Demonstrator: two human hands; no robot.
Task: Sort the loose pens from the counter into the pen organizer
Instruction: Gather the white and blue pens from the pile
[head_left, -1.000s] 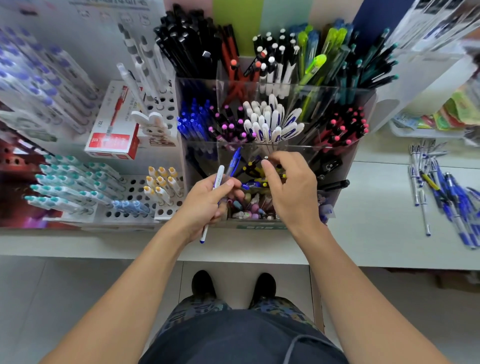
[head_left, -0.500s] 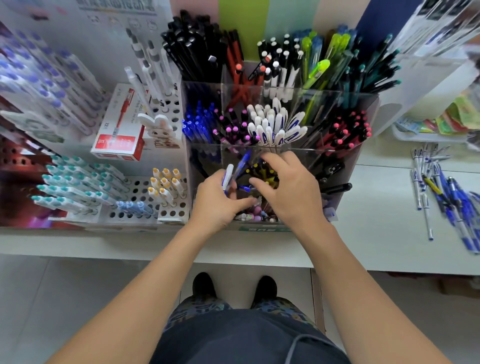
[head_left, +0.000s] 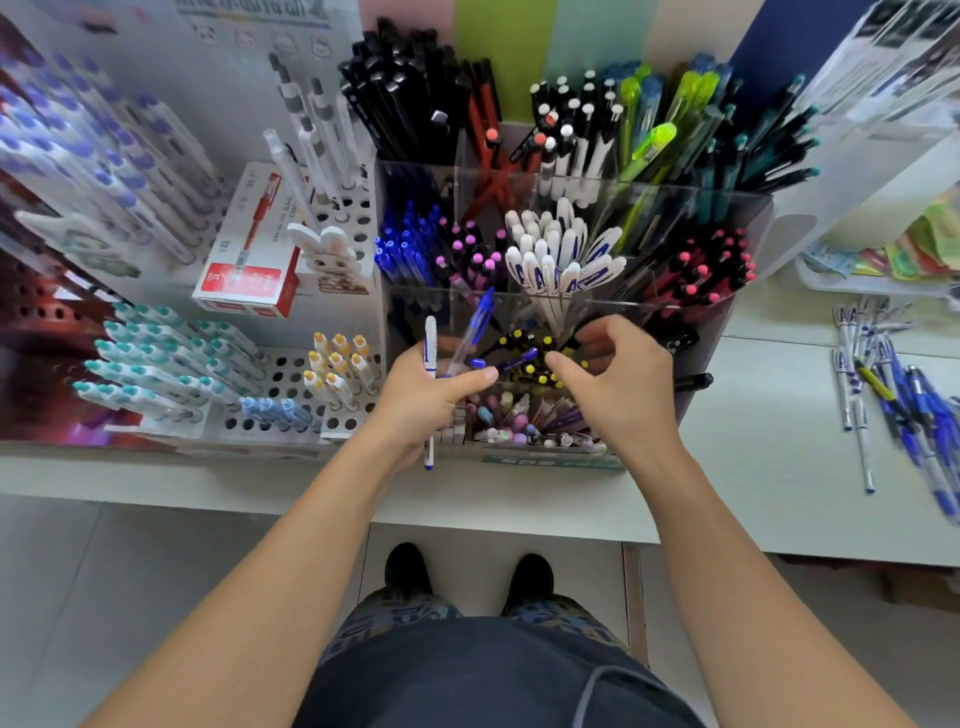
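**Trainee:** What are the hands doing?

**Instructor:** The left hand (head_left: 426, 400) is gripping a small bundle: a white pen (head_left: 430, 358) standing upright and a blue pen (head_left: 475, 332) leaning toward 1 o'clock. The right hand (head_left: 618, 384) is holding nothing; its fingers are loosely curled and hovering over the front compartment of the pen organizer (head_left: 727, 322), above the yellow-tipped pens (head_left: 530, 364).

**Trainee:** Where are the remaining pens lying?

**Instructor:** The loose pens (head_left: 893, 384) are lying on the counter (head_left: 753, 457) at 3 o'clock, well apart from the organizer.

**Trainee:** How should the step be done?

**Instructor:** In my judgement, the right hand is preparing to take one pen from the bundle. Match by type: the white caps (head_left: 556, 254) are standing at 12 o'clock of the hands, the blue caps (head_left: 405, 249) at 11 o'clock. Keep the left grip firm, draw out one pen only, and lower it tip first.
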